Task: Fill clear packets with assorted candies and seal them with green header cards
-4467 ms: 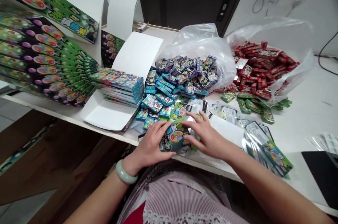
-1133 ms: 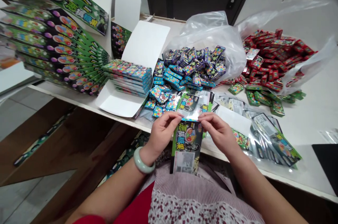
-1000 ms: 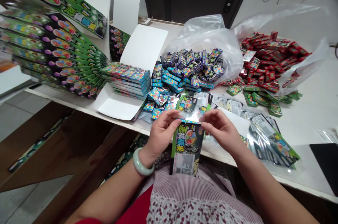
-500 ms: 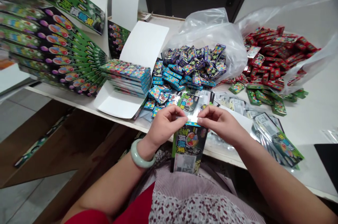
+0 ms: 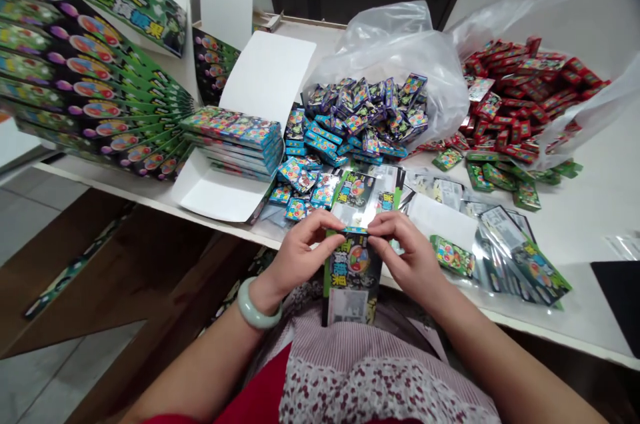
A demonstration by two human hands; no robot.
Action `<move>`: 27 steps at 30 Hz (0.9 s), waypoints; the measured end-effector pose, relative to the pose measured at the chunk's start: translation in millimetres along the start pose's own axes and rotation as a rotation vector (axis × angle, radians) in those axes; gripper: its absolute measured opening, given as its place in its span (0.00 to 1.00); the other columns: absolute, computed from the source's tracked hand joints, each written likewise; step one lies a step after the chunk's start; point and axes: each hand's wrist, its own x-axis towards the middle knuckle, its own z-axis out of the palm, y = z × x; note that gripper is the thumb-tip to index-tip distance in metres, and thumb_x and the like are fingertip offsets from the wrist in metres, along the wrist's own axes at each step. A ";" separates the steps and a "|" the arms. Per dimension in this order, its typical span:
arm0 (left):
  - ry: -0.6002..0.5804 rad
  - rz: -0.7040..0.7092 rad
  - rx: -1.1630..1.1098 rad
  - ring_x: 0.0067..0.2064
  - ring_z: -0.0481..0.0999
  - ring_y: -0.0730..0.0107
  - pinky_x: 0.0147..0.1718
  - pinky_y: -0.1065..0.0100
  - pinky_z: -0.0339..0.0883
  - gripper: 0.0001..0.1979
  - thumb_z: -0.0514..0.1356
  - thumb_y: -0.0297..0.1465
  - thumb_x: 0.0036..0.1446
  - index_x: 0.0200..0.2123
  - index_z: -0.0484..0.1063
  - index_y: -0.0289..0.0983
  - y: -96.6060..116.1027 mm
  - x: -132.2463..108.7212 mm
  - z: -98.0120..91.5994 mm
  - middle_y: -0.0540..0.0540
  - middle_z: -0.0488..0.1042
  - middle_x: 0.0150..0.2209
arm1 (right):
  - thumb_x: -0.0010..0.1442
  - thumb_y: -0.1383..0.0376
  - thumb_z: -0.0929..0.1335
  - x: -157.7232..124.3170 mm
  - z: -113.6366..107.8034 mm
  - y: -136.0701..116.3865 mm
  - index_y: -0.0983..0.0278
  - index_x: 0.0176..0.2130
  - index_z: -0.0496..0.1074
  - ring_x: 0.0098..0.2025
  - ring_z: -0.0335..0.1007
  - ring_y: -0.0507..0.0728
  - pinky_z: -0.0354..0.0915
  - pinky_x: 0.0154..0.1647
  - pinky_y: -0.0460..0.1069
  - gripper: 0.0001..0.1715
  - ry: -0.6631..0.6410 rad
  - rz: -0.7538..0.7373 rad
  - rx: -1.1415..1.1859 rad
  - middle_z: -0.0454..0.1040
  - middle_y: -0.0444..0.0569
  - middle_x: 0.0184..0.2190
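In front of my lap hangs a black and green printed candy packet (image 5: 353,277), upright against the table's front edge. My left hand (image 5: 313,244) is closed, thumb and fingers pinching the packet's top left corner. At the top right corner my right hand (image 5: 400,244) makes a similar pinch. Between the fingertips a thin blue and green strip shows along the packet's top edge; what lies inside is hidden. Just beyond, more flat printed packets (image 5: 356,189) lie on the table. Small blue candy boxes (image 5: 300,177) are heaped near my left hand, and a green candy box (image 5: 453,256) lies right of my right hand.
Clear plastic bags hold purple boxes (image 5: 360,107) and red boxes (image 5: 525,101) at the back. On the left stand an open white carton (image 5: 225,194), stacked boxes (image 5: 235,127) and fanned green display cards (image 5: 100,87). Loose packets (image 5: 525,254) overlap at right.
The view has shifted slightly. My right hand's fingers have moved down a little along the packet's top edge, and a green candy box now shows beside that hand. Both hands still pinch the packet.
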 end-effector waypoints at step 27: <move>0.075 -0.034 0.133 0.36 0.73 0.68 0.32 0.70 0.68 0.06 0.62 0.36 0.57 0.36 0.74 0.39 -13.1 13.3 2.9 0.47 0.74 0.34 | 0.51 0.62 0.72 44.2 -102.2 124.6 0.63 0.26 0.72 0.27 0.66 0.54 0.63 0.34 0.51 0.07 0.022 0.606 -0.303 0.72 0.45 0.23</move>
